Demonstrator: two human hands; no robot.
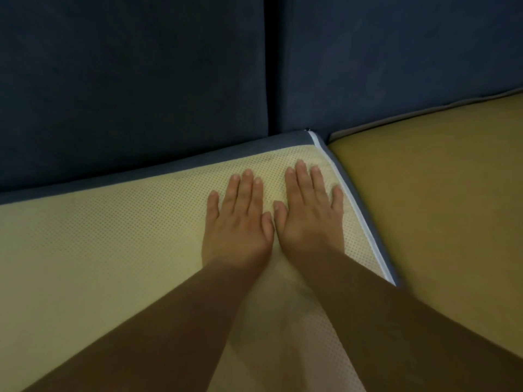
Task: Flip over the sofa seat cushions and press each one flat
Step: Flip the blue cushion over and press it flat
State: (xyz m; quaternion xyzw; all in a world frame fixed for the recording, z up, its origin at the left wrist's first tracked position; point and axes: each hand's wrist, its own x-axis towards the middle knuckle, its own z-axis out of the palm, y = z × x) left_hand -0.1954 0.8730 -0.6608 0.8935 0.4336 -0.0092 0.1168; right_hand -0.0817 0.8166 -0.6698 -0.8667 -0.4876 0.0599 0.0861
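A seat cushion (pixel 107 239) lies with its pale yellow dotted anti-slip underside up, edged in blue fabric with a white zipper (pixel 353 199) along its right side. My left hand (pixel 239 219) and my right hand (pixel 310 213) lie flat side by side on its far right corner, fingers straight, palms pressing down on the mesh. To the right lies a second seat cushion (pixel 441 199) with a darker mustard surface and grey piping.
Dark blue back cushions (pixel 135 80) stand behind both seats, with a dark vertical gap (pixel 271 63) between them. A narrow seam separates the two seat cushions.
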